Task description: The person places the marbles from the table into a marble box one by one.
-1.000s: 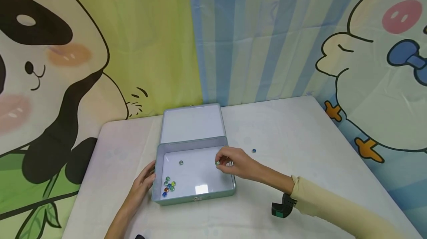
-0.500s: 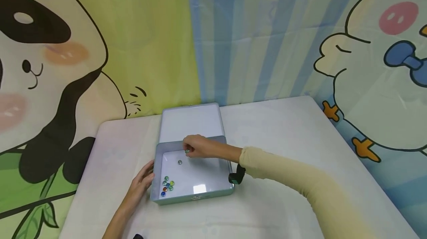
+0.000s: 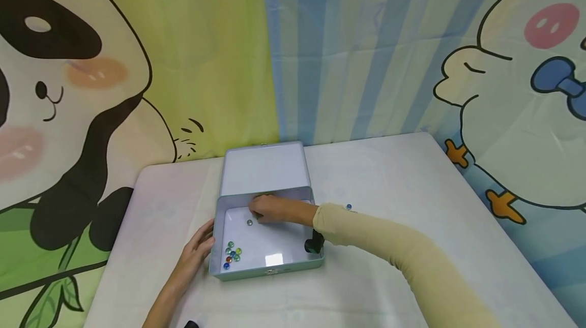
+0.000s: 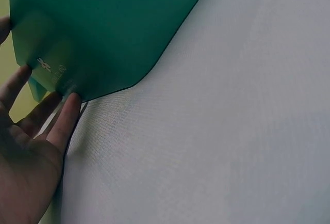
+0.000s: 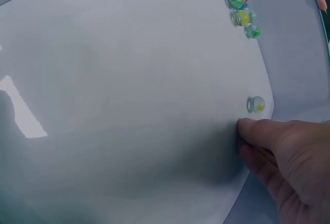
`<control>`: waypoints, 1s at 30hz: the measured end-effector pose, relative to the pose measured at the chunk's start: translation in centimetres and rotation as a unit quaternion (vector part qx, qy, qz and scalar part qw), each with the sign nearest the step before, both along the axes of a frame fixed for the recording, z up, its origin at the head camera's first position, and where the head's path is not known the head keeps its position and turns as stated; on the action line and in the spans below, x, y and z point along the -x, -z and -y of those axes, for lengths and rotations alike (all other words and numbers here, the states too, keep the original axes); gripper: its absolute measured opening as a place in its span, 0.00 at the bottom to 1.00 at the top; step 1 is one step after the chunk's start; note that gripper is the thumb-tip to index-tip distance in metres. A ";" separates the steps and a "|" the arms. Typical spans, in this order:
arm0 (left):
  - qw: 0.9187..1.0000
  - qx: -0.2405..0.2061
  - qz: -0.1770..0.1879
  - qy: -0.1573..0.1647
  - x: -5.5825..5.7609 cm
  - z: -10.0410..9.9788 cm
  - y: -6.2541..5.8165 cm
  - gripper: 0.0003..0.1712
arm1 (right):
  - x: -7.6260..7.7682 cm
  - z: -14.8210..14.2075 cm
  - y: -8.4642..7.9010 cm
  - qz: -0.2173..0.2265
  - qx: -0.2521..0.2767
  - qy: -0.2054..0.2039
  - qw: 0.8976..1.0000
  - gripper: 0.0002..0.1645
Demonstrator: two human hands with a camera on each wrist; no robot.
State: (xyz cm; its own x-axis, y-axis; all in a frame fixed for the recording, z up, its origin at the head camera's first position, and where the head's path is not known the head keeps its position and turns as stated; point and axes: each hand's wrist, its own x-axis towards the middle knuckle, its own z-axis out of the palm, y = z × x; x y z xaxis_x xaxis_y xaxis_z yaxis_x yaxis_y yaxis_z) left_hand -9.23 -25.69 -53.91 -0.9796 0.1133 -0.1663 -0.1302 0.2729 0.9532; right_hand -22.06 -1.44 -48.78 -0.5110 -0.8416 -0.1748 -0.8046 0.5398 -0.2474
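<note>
In the head view an open green tin box (image 3: pixel 295 267) lies on the white-covered table, lid folded back. Fingers of my left hand (image 3: pixel 194 251) rest straight against its left side; the left wrist view shows the fingertips on the green outer surface (image 4: pixel 103 38). My right hand (image 3: pixel 272 209) is down inside, near the back left corner, thumb and fingers pinched together at the floor. The marble it carried is hidden behind the fingers. A clear marble with yellow (image 5: pixel 256 104) lies just beside the fingertips of my right hand (image 5: pixel 289 157).
Several coloured marbles (image 3: pixel 233 254) cluster at the box's front left. One blue marble (image 3: pixel 349 206) lies on the table right of the box, by the sleeve (image 3: pixel 366 226). The raised lid (image 3: pixel 265 168) stretches behind, near the printed curtain (image 3: pixel 316 63).
My right hand, pinching a marble, has gone from the box's right edge leftward over the box, then lowered to its floor at the back left. The left hand stays put.
</note>
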 end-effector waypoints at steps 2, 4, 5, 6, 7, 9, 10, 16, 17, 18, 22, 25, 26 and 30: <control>1.000 0.001 0.001 0.000 0.0 0.0 0.0 0.31 | 0.0 0.1 0.2 -0.002 0.001 0.001 1.000 0.07; 1.000 0.000 -0.003 0.002 0.0 0.1 0.0 0.31 | 0.1 0.2 0.3 -0.003 0.003 0.001 1.000 0.06; 1.000 0.001 -0.005 0.002 0.0 0.1 0.0 0.31 | 0.1 0.2 0.3 -0.003 0.004 0.001 1.000 0.06; 1.000 0.002 -0.007 0.002 0.0 0.1 0.0 0.30 | 0.1 0.1 0.3 -0.001 0.007 0.000 1.000 0.06; 1.000 0.003 -0.008 0.003 0.0 0.1 -0.1 0.31 | 0.1 0.1 0.3 0.000 0.007 0.001 1.000 0.06; 1.000 0.005 -0.010 0.004 0.0 0.0 -0.1 0.30 | 0.1 0.1 0.4 -0.001 0.005 0.002 1.000 0.06; 1.000 0.008 -0.009 0.003 0.0 0.0 -0.2 0.30 | 0.0 0.2 0.3 -0.005 0.000 0.004 1.000 0.06; 1.000 0.004 -0.001 0.001 -0.1 -0.2 -0.2 0.31 | -0.9 -0.5 -1.7 -0.022 -0.017 0.003 1.000 0.13; 1.000 0.001 0.001 0.002 -0.1 -0.3 -0.2 0.31 | -1.1 -1.1 -2.4 -0.015 -0.003 -0.001 1.000 0.14; 1.000 0.002 0.002 0.002 -0.1 -0.4 -0.2 0.31 | -1.3 -1.6 -3.0 -0.008 0.014 -0.004 1.000 0.15; 1.000 0.012 0.005 0.009 -0.1 -0.3 -0.2 0.31 | -1.9 -4.3 -5.4 0.027 0.088 -0.012 0.996 0.14; 1.000 0.013 0.003 0.006 0.0 -0.1 -0.3 0.31 | -2.2 -6.2 -6.9 0.031 0.121 -0.004 0.992 0.13; 1.000 0.011 0.002 0.004 0.0 0.0 -0.3 0.31 | -2.2 -6.8 -7.3 0.032 0.129 0.001 0.991 0.13; 1.000 0.009 0.002 0.004 0.0 0.1 -0.3 0.31 | -2.5 -9.2 -8.3 0.039 0.156 0.022 0.987 0.12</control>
